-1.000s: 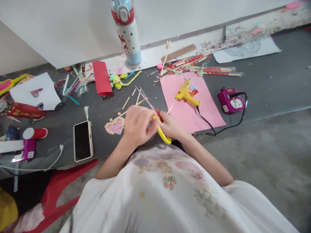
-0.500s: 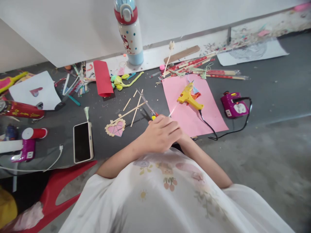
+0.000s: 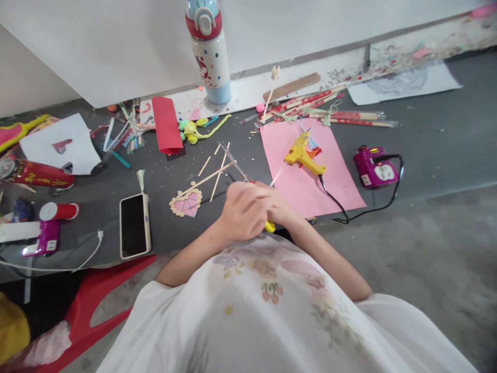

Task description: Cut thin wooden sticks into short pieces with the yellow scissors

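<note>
My left hand (image 3: 246, 210) is closed over the front of my right hand (image 3: 277, 204), near the table's front edge. Between them they clasp what look like scissors (image 3: 237, 165), with thin blades pointing away to the upper left and a yellow handle part showing below the fingers. Most of the handle is hidden. Left of the blades lies a pink heart (image 3: 188, 204) edged with small wooden pieces. Several thin wooden sticks (image 3: 215, 185) lie loose and crossed beside it. A yellow glue gun (image 3: 305, 155) rests on pink paper (image 3: 310, 199) to the right.
A purple power box (image 3: 375, 167) with a black cord stands at the right. A phone (image 3: 134, 226), a red thread spool (image 3: 59, 211) and a red can (image 3: 37, 174) are on the left. At the back are a water bottle (image 3: 212, 62), red paper (image 3: 166, 124) and wrapped sticks (image 3: 349, 118).
My left hand has shifted slightly left and its fingers have curled more. A yellow handle part now shows below my hands, and the coloured part near the blades is more covered.
</note>
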Motion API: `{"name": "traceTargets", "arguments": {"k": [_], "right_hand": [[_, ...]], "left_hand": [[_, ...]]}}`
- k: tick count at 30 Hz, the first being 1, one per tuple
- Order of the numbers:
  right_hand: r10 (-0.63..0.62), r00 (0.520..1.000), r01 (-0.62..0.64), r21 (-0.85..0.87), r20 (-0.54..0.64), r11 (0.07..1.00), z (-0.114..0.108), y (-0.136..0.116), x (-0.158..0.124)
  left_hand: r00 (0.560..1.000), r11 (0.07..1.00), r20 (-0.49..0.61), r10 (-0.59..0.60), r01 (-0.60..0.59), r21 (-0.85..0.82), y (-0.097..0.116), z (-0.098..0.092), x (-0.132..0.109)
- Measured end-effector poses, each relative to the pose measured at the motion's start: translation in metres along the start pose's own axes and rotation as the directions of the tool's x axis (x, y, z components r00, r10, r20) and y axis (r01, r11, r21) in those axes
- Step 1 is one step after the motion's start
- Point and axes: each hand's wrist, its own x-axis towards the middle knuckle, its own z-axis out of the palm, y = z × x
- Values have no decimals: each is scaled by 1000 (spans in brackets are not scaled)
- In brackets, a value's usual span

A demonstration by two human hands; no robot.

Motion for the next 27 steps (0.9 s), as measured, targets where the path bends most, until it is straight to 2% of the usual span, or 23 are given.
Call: {"name": "traceTargets", "arguments": {"k": [2, 3, 4, 6, 8, 11, 16, 23, 27], "right_hand": [[-1, 996, -5, 76, 86, 997, -19, 11, 0], [27, 993, -40, 111, 112, 993, -25, 13, -1], [45, 991, -62, 135, 127, 989, -29, 12, -2], [52, 989, -74, 157, 140, 985, -34, 7, -4], [30, 991, -46, 128, 129, 991, -38, 1, -7], [8, 994, -15, 61, 113, 998, -42, -2, -10], [2, 993, -1, -2, 121, 1000, -47, -1, -15], [-61, 992, 58, 32, 106, 998, -48, -3, -18], [-66, 994, 64, 16, 86, 998, -48, -5, -19]], "left_hand": [[966, 977, -176, -190, 203, 58, -10, -7, -7], [941, 949, -220, -258, 289, 123, -16, -11, -10], [920, 915, -251, -301, 353, 196, -22, -15, -13], [902, 864, -213, -375, 423, 274, -32, -20, -18], [893, 855, -119, -435, 451, 258, -39, -22, -22], [888, 863, -18, -460, 452, 226, -41, -19, -27], [890, 859, -17, -455, 444, 255, -38, -14, -30], [873, 851, 3, -488, 475, 225, -34, -18, -29], [848, 833, 23, -530, 515, 201, -31, -19, -28]]}}
